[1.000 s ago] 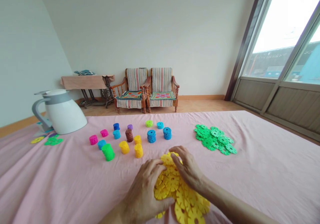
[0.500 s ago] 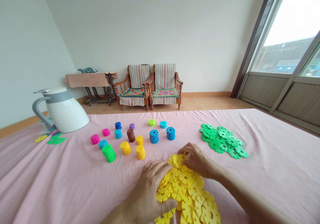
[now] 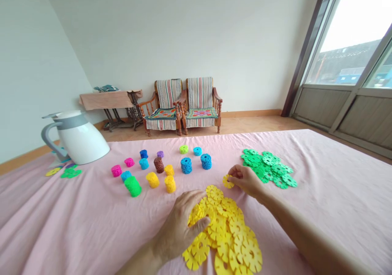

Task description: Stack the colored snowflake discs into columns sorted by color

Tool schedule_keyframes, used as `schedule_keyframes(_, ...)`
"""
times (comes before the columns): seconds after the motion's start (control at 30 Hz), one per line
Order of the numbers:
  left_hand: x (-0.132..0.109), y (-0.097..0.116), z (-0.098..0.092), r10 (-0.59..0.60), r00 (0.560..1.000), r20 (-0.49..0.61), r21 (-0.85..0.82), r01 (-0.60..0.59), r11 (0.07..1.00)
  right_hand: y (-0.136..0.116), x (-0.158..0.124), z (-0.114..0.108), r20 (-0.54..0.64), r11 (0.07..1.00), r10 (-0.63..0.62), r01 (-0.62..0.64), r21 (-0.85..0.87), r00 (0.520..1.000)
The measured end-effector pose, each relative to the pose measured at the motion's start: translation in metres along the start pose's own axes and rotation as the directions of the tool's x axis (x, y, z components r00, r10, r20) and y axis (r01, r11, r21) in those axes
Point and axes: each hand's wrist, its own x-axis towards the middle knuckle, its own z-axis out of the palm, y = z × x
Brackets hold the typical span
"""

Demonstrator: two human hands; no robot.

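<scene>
My right hand [image 3: 245, 180] pinches a single yellow notched plastic disc [image 3: 227, 182] between thumb and fingers, held beyond the far end of the yellow pile. My left hand [image 3: 182, 220] curls around a small stack of yellow discs [image 3: 196, 213], thumb on the near side and fingers on the far side. Its palm hides part of that stack. To the right of this hand and toward me spreads the loose pile of yellow notched discs [image 3: 237, 238], many overlapping.
Yellow stacks [image 3: 170, 184], a green stack [image 3: 132, 186], blue stacks [image 3: 186, 165] and a brown stack [image 3: 158, 165] stand left of centre on the pink cloth [image 3: 92, 226]. Loose green discs [image 3: 266, 164] lie right. A white jug [image 3: 84, 140] stands at the left.
My right hand has lifted a yellow disc off the pile and moved away from me with it. My left hand has shifted slightly left, and the view has shifted a little.
</scene>
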Motion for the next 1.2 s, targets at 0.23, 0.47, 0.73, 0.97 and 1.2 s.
schedule_keyframes(0.23, 0.038, 0.002, 0.013, 0.041, 0.999, 0.013, 0.097, -0.042, 0.994, -0.012, 0.001, 0.024, -0.200, 0.999, -0.002, -0.008, -0.052, 0.980)
schedule_keyframes(0.47, 0.041, -0.003, 0.021, 0.080, 0.996, 0.029, 0.143, -0.083, 0.986, -0.011, -0.004, 0.034, -0.280, 0.976, -0.092, 0.030, -0.218, 0.956)
schedule_keyframes(0.73, 0.034, -0.008, 0.012, 0.037, 0.999, 0.021, 0.018, -0.037, 0.999, -0.019, -0.012, 0.018, -0.118, 0.976, -0.117, 0.092, -0.198, 0.986)
schedule_keyframes(0.97, 0.031, -0.014, 0.010, 0.022, 0.999, 0.034, -0.010, -0.022, 1.000, -0.044, -0.030, 0.021, 0.074, 0.961, -0.170, 0.182, -0.207, 0.983)
schedule_keyframes(1.2, 0.032, -0.013, 0.011, 0.046, 0.998, 0.038, 0.013, -0.047, 0.999, -0.031, -0.021, 0.021, 0.009, 0.999, -0.036, 0.036, -0.021, 0.999)
